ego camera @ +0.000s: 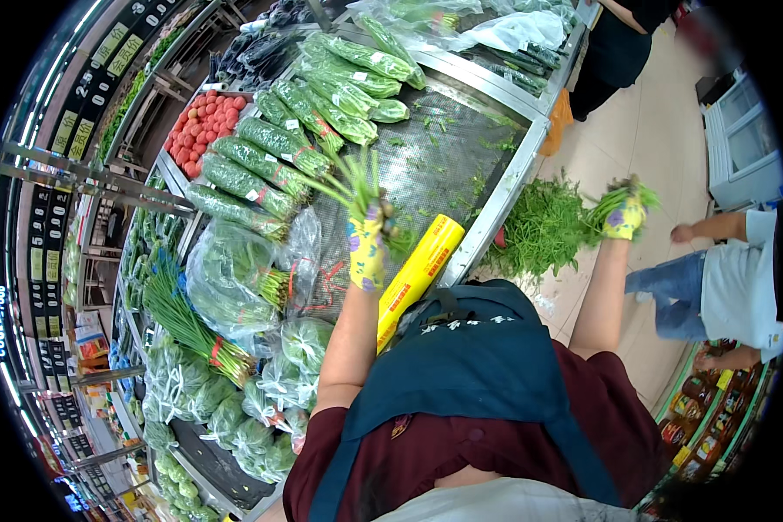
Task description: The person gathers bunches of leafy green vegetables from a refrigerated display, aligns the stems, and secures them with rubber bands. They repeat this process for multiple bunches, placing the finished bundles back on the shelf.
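My left hand (367, 251), in a yellow flowered glove, grips a small bunch of green stalks (360, 176) above the dark mat of the vegetable counter. Out to the right, my right hand (623, 218), gloved alike, is closed on the stem ends of leafy greens (597, 212). A large heap of feathery leafy greens (541, 222) lies beyond the counter's metal edge, touching or close to that bunch. Beside my left forearm, a yellow roll of wrap (421, 274) lies slanted along the edge.
Wrapped leafy bundles (261, 166), tomatoes (202, 130), bagged greens (235, 287) and tied chives (189, 320) fill the counter's left side. Leaf scraps dot the mat (430, 143). One person (711, 280) stands at right, another (616, 46) at the top by an orange bag (558, 124).
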{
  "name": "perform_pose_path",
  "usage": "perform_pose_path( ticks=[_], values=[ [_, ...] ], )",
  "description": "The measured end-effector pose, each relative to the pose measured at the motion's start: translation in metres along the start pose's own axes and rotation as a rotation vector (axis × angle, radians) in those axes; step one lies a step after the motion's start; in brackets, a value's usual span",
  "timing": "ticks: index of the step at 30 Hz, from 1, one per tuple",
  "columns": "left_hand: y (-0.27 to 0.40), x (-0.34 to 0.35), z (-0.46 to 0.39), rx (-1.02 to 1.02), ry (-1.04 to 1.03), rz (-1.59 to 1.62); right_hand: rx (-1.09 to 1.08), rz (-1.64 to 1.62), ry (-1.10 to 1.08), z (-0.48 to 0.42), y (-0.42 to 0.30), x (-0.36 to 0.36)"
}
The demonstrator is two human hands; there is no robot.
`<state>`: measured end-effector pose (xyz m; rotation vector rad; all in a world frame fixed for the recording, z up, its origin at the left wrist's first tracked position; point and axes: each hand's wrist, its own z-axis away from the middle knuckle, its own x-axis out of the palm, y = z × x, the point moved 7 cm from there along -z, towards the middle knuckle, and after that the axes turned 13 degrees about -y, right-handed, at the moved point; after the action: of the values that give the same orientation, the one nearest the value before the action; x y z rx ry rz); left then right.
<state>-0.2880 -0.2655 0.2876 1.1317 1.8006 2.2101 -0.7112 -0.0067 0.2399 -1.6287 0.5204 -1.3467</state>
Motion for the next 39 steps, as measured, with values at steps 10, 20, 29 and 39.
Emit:
perform_pose_path(
  ticks=[10, 20, 29, 39],
  values=[
    [-0.041, 0.08, 0.02, -0.176, -0.36, -0.176, 0.446, 0.075, -0.853, 0.16, 0.045, 0.242],
    [-0.046, 0.074, 0.031, -0.306, -0.242, 0.1, 0.389, 0.026, -0.894, 0.167, 0.054, 0.239],
    [-0.046, 0.075, 0.026, -0.202, -0.139, 0.167, 0.403, -0.126, -0.859, 0.158, 0.073, 0.235],
    [-0.064, 0.066, 0.025, -0.238, -0.356, -0.151, 0.436, 0.22, -0.897, 0.172, 0.065, 0.245]
  ],
)
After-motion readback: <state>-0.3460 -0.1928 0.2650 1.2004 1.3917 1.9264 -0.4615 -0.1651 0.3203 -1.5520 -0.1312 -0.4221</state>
